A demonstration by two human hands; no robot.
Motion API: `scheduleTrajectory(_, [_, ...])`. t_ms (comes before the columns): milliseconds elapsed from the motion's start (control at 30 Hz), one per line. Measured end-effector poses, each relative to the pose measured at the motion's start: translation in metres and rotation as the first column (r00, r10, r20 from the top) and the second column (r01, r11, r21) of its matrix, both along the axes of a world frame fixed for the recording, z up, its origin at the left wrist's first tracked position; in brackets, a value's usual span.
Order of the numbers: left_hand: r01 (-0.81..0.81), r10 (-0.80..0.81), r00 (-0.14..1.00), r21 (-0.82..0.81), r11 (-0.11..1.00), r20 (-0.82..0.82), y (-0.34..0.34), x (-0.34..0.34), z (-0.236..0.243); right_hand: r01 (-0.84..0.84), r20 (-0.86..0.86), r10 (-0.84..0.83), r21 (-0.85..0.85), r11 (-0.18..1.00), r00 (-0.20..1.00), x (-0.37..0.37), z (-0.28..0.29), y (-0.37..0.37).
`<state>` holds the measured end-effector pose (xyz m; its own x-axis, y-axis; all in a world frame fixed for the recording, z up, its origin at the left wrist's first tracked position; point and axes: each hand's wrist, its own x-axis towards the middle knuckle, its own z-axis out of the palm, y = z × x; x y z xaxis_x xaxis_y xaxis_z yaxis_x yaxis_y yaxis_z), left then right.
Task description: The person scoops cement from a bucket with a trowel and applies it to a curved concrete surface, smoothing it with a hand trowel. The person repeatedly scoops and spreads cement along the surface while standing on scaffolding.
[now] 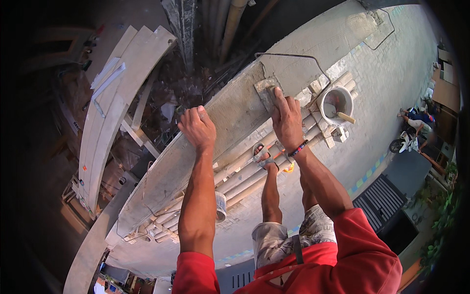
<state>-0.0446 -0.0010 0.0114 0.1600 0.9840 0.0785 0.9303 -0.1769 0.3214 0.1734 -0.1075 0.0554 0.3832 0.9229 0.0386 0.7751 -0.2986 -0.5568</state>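
My right hand grips a plastering trowel, its flat blade against the grey top of a long wall. Smooth, wet-looking mortar covers the stretch beyond the blade; the surface nearer me looks rougher. With fingers curled over, my left hand holds the wall's far edge, the fingertips partly hidden. A bent metal rod arches over the wall just past the trowel. Right of my right hand stands a white bucket, a wooden-handled tool leaning in it.
My sandalled feet stand on bamboo poles high above a paved street. Another bucket hangs or stands by the poles. Long curved boards lie beyond the wall, over a dark drop. A motorbike and people are far below right.
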Motion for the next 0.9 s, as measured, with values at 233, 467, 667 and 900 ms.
scheduleTrajectory(233, [-0.003, 0.003, 1.0, 0.021, 1.0, -0.011, -0.001, -0.008, -0.004, -0.182, -0.178, 0.156, -0.139, 0.973, 0.972, -0.01, 0.027, -0.092])
scheduleTrajectory(467, [0.003, -0.002, 1.0, 0.028, 1.0, -0.006, 0.0, -0.003, -0.003, 0.275, -0.221, -0.283, -0.067, 0.959, 0.933, 0.037, 0.023, -0.036])
scheduleTrajectory(667, [-0.002, 0.002, 1.0, -0.001, 1.0, -0.018, 0.001, -0.005, -0.001, 0.146, -0.057, -0.146, -0.012, 0.989, 0.988, 0.003, 0.004, -0.002])
scheduleTrajectory(900, [-0.005, 0.005, 1.0, 0.04, 0.999, 0.008, 0.0, -0.008, -0.005, -0.336, -0.338, 0.305, -0.036, 0.941, 0.89, -0.077, 0.02, -0.065])
